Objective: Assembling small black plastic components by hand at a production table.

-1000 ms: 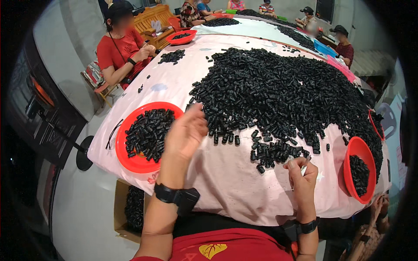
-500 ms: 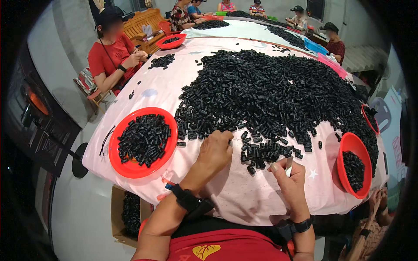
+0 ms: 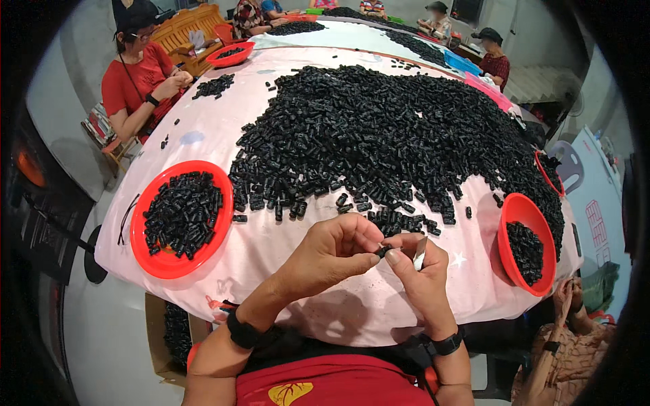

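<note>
My left hand and my right hand meet over the near part of the table. Between their fingertips is a small black cylindrical piece, pinched by my left thumb and fingers, with my right thumb against it. A flat silvery blade sticks up from my right hand, its lower part hidden by the curled fingers. Just beyond the hands lies a small cluster of like black pieces, at the near edge of a large heap.
Left of my hands stands a red bowl of black pieces; another red bowl is on the right. Below the table's left edge is a cardboard box. A person in red sits at the far left, and several others are around the table.
My left hand has moved right from the heap's edge to my right hand, and the black piece now shows between them. The view has shifted, so the table sits further left and higher.
</note>
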A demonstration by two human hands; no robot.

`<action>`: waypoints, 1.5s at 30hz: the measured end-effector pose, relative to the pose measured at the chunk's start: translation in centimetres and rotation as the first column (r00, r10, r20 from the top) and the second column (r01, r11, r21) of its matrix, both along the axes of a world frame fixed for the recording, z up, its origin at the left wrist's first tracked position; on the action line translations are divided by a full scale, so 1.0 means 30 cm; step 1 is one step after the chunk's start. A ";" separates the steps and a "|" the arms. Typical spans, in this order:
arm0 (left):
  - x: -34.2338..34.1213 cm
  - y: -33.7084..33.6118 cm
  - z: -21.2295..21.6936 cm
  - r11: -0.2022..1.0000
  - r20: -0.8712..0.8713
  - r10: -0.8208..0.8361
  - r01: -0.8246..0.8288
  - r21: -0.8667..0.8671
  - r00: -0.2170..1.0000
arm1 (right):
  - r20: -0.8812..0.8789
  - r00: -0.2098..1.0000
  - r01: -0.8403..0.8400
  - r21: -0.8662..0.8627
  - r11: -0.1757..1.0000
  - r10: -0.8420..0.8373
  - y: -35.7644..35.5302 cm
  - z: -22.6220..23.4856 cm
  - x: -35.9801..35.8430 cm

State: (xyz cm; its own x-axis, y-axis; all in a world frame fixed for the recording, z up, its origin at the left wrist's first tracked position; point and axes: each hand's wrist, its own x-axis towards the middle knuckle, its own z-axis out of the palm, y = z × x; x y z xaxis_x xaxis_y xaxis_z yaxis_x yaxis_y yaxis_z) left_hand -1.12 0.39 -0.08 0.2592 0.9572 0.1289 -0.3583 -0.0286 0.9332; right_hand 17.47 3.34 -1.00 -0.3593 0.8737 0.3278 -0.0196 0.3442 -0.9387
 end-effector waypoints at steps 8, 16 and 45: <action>-0.007 -0.017 0.054 0.963 0.044 -0.131 0.137 -0.232 0.990 | -0.100 0.992 -0.088 -0.162 0.983 0.072 -0.010 0.038 0.021; 0.010 -0.021 0.031 0.950 0.262 -0.150 0.213 -0.229 0.953 | -0.131 0.988 -0.108 -0.216 0.970 0.081 -0.017 0.045 0.027; 0.025 -0.018 -0.010 0.923 0.294 -0.155 0.245 -0.297 0.943 | -0.066 0.992 -0.110 -0.012 0.994 0.109 -0.013 0.032 0.029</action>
